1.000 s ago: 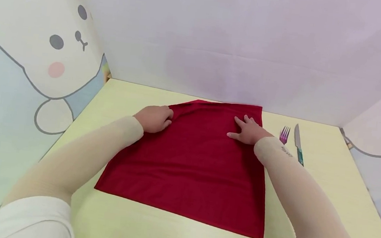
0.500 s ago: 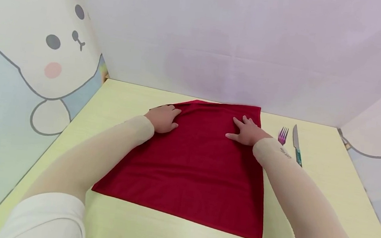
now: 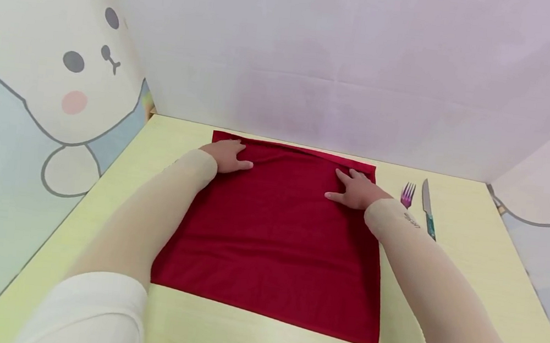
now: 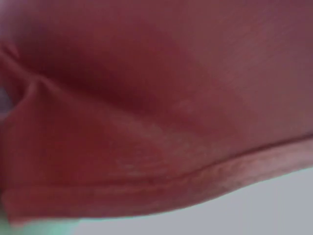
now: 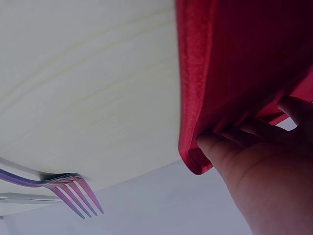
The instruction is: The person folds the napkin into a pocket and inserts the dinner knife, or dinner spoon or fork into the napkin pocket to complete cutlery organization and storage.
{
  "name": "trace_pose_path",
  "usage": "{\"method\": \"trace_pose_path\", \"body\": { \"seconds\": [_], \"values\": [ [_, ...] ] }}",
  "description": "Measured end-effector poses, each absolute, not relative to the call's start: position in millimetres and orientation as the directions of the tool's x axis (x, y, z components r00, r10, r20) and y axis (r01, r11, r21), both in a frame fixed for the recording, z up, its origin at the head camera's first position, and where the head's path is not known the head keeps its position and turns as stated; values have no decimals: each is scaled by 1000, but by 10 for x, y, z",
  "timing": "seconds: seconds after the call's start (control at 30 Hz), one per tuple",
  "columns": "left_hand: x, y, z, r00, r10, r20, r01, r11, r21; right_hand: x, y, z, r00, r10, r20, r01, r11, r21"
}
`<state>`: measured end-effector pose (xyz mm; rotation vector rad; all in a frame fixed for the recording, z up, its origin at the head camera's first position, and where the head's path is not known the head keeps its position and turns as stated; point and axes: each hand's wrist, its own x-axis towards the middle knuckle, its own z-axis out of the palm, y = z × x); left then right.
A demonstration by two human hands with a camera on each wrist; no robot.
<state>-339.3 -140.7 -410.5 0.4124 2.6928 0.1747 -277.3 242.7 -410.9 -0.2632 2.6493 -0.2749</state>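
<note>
A red cloth (image 3: 279,232) lies spread over the pale table, its far edge turned in a narrow fold. My left hand (image 3: 225,156) rests on its far left part, thumb and a finger stretched out. In the left wrist view only the hemmed red cloth (image 4: 161,152) shows, creased, and the hand is hidden. My right hand (image 3: 357,192) lies on the far right part with fingers spread. Seen from the right wrist, the right hand (image 5: 269,156) has its fingertips on the cloth near the corner.
A purple fork (image 3: 407,195) and a knife (image 3: 428,208) with a green handle lie right of the cloth, close to my right forearm. The table (image 3: 473,235) meets a pale wall (image 3: 313,87) at the back, with printed walls on both sides.
My left hand moves right, then away toward the far edge. The cloth's far left corner comes out into view, and its far edge now shows a fold. My right hand stays nearly still.
</note>
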Motion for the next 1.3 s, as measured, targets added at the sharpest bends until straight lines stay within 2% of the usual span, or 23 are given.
{"method": "trace_pose_path", "body": {
  "seconds": [0.3,0.53,0.73,0.87,1.1,1.3],
  "values": [
    [-3475,-1529,-4060,-885,251,-392,180,961,209,-2784,2435,-4077,-869,-244,-431,-149,959,-242],
    [-3424,-1625,-4116,-861,309,-404,255,949,184,-2773,2519,-3998,-868,-275,-415,-186,952,-242],
    [-3360,-1624,-4111,-849,355,-391,299,933,198,-2749,2555,-3964,-900,-235,-367,-163,963,-216],
    [-3360,-1613,-4111,-845,359,-396,304,932,198,-2741,2572,-3972,-896,-224,-382,-163,969,-186],
    [-3364,-1591,-4098,-857,351,-377,296,935,198,-2760,2605,-3994,-877,-214,-429,-147,972,-184],
    [-3383,-1602,-4141,-885,322,-337,287,946,152,-2799,2619,-3995,-909,-169,-380,-99,975,-198]
  ]
}}
